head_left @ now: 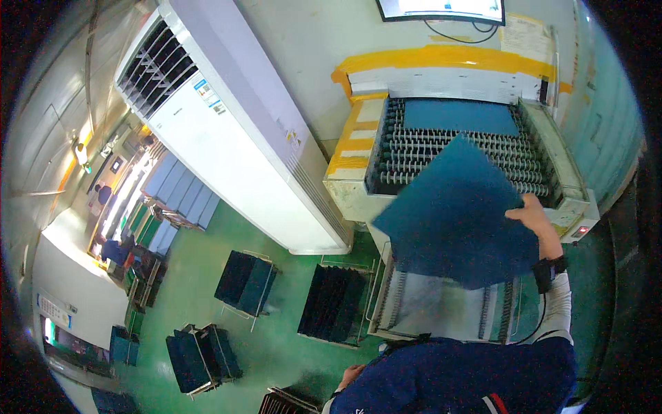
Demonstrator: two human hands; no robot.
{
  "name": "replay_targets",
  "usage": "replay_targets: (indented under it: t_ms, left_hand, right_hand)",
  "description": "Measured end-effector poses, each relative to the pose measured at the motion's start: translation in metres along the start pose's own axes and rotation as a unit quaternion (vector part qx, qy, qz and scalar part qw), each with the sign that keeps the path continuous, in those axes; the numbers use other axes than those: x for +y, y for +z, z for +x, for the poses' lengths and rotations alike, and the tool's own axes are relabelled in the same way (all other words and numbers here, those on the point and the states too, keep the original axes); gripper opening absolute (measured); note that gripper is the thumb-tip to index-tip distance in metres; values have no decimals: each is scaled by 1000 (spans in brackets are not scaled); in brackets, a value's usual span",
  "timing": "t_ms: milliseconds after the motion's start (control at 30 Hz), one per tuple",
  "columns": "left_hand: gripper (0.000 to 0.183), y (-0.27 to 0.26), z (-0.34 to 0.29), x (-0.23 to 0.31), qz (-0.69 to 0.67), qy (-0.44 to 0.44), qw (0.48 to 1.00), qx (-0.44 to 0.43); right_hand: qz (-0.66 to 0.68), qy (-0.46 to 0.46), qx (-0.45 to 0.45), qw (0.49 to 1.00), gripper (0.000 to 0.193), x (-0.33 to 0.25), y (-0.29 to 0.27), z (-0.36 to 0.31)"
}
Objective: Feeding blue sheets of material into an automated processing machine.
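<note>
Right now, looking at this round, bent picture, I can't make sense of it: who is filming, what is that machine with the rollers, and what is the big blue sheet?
There is no robot here. A person wears a wide fisheye camera on the head, looking down, so straight edges curve toward the rim. The dark blue jacket at the bottom is the person's own body. Their right hand holds a large flat blue panel by its edge, lifted above a wire rack. Their left hand hangs low near the body, holding nothing that I can see. Ahead stands a roller conveyor machine with yellow-taped edges; another blue panel lies on its rollers. The tall white box at left is a floor-standing air conditioner. On the green floor stand racks of dark panels.
</note>
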State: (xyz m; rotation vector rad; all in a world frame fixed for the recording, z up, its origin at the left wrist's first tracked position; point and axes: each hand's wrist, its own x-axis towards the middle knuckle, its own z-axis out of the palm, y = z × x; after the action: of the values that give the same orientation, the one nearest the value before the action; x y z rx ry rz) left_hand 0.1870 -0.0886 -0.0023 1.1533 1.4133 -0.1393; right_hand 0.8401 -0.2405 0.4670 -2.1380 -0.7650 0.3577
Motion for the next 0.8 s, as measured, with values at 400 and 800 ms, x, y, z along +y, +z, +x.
replay_targets:
  t_ms: [400,800]
  left_hand:
    - [42,9,-45,61,79,-8,997,1]
    - [33,5,-2,-11,96,-11,995,-26]
  right_hand:
    - [624,141,16,768,28,100,40,21]
    - [628,288,-4,723,23,89,117,40]
